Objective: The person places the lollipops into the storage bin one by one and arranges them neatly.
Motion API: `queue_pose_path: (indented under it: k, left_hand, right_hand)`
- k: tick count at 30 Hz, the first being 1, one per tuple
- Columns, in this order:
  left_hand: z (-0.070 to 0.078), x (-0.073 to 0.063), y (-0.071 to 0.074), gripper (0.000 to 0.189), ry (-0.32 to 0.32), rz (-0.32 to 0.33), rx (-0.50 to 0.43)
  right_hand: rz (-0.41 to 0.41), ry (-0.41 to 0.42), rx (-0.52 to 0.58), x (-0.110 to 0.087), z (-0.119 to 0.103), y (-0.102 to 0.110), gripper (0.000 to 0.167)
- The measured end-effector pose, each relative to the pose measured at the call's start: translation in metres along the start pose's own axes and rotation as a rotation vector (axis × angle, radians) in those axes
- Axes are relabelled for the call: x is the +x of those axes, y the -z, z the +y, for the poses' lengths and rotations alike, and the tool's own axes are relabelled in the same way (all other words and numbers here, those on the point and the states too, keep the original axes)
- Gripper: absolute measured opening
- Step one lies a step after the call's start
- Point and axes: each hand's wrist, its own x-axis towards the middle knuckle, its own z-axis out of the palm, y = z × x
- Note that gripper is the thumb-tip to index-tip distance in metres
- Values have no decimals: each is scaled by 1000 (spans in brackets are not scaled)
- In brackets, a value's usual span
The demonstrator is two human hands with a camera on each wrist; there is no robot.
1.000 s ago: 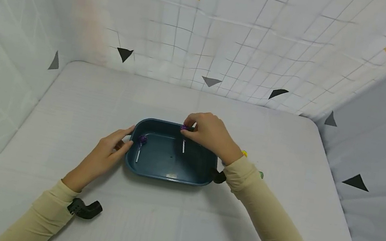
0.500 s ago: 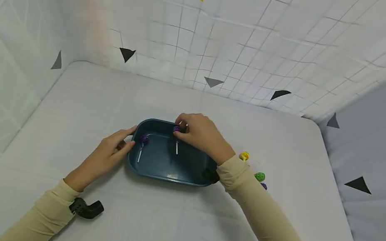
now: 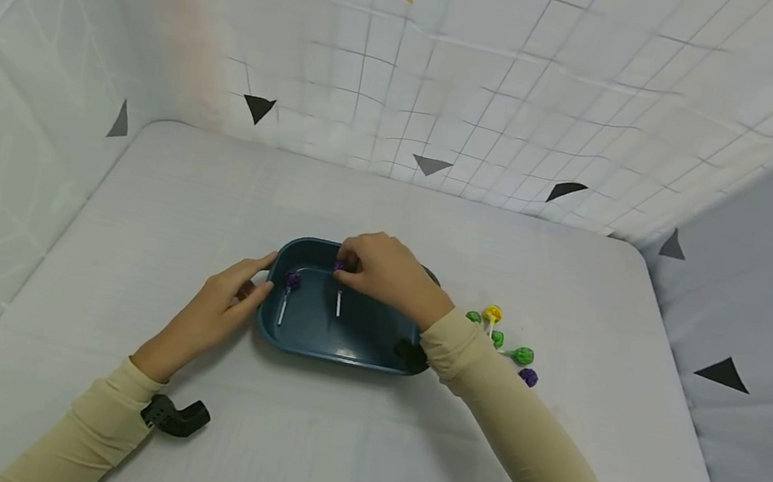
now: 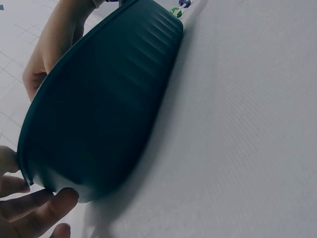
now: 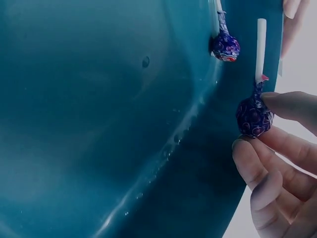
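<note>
A dark teal plastic tray (image 3: 336, 358) sits on the white table. Against its left end rests my left hand (image 3: 218, 305), thumb and forefinger spread along the outer wall; in the left wrist view its fingers (image 4: 42, 210) touch the tray below the rim. My right hand (image 3: 390, 274) is over the tray's back side, pinching the wrapped head of a purple lollipop (image 5: 254, 118) between thumb and fingers, white stick pointing away from the hand. A second purple lollipop (image 3: 292, 282) lies inside at the left end, its stick toward the front.
Right of the tray lie several more lollipops: a yellow one (image 3: 492, 314), a few green ones, one of them a green lollipop (image 3: 523, 355), and a purple one (image 3: 528, 377). My right sleeve (image 3: 512, 404) passes close by them. White patterned cloth walls (image 3: 532, 87) enclose the table.
My right hand has moved left along the tray's back side with the lollipop, slightly lower. The loose lollipops at the right have come out from behind the sleeve. The left hand stays against the tray.
</note>
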Motion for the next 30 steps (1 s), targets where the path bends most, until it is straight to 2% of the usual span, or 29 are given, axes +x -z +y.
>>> queue_pose_path:
  k: [12,24,30]
  left_hand:
    - [-1,0,1,52,-4,-5,-11]
    - [-1,1,0,51,-12,1,-20]
    - [0,1,1,51,-18,5,-14]
  right_hand:
    - [-27,-6,-30,13,-9,-12,17]
    - [-69,-2,-111,23,-21,-22,21]
    - [-73,8,-107,28,-23,-27,21]
